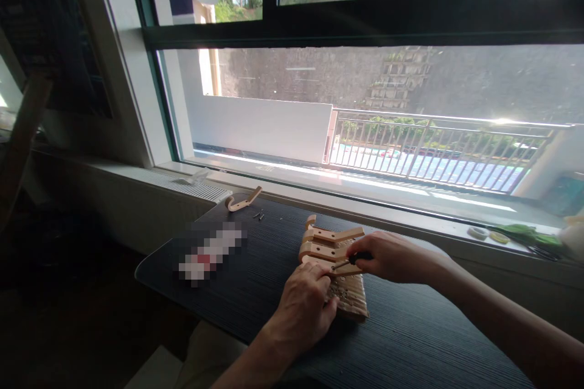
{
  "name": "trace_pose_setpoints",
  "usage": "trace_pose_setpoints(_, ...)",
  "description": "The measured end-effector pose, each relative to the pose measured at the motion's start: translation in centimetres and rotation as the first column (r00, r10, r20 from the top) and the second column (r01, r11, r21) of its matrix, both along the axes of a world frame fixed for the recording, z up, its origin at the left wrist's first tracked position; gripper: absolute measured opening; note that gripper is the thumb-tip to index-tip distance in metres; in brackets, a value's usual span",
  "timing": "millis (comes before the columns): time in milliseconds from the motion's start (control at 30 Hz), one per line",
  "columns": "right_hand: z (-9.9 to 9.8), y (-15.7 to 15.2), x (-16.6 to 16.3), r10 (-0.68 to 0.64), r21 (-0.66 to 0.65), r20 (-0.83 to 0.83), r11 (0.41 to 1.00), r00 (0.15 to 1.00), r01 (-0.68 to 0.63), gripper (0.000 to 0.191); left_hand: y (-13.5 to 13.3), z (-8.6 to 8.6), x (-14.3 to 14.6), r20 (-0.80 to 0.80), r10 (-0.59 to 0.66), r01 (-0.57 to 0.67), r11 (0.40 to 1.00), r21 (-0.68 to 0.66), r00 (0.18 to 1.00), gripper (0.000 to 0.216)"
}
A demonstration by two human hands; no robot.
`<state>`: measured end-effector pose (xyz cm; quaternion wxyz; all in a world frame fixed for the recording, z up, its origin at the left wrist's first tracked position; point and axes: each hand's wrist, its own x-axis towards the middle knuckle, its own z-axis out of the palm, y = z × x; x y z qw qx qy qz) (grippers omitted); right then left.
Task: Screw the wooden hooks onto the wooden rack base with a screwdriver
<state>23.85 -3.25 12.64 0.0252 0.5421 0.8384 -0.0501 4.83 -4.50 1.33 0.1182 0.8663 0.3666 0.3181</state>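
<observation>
A light wooden coat rack (329,249) with several curved hooks lies on the dark table (255,292). My right hand (387,255) is closed round a small black-handled screwdriver (351,261) whose tip points left at one hook. My left hand (303,307) rests on the rack's near end, fingers curled and pressed against a hook by the screwdriver tip. A loose wooden hook (243,199) lies at the table's far edge, with a few small dark screws (259,215) beside it.
A blurred-out oblong object (210,252) lies on the table's left part. A white radiator grille (182,185) and the window sill (365,200) run behind the table. Green items (524,234) sit on the sill at right.
</observation>
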Motion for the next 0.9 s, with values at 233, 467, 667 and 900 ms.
trace_pose_setpoints(233, 1.0, 0.9, -2.8, 0.056, -0.006, 0.260, 0.998, 0.964, -0.056, 0.035, 0.0, -0.1, 0.3, -0.056, 0.022, -0.020, 0.999, 0.046, 0.998, 0.016)
trace_pose_setpoints(467, 1.6, 3.1, -5.1, 0.037, -0.151, 0.325, 0.988, 0.945, 0.013, 0.031, -0.4, -0.4, 0.5, -0.084, 0.044, -0.039, 0.997, 0.060, 0.995, 0.016)
trace_pose_setpoints(667, 2.0, 3.5, -5.0, -0.009, -0.198, 0.350, 0.977, 0.937, 0.084, 0.035, -0.7, -0.1, 0.5, -0.087, 0.050, -0.044, 0.997, 0.067, 0.995, 0.015)
trace_pose_setpoints(900, 2.7, 3.0, -6.9, 0.058, -0.124, 0.325, 0.992, 0.944, -0.018, 0.027, -0.6, -0.5, 0.2, -0.067, 0.038, -0.032, 0.996, 0.079, 0.997, 0.014)
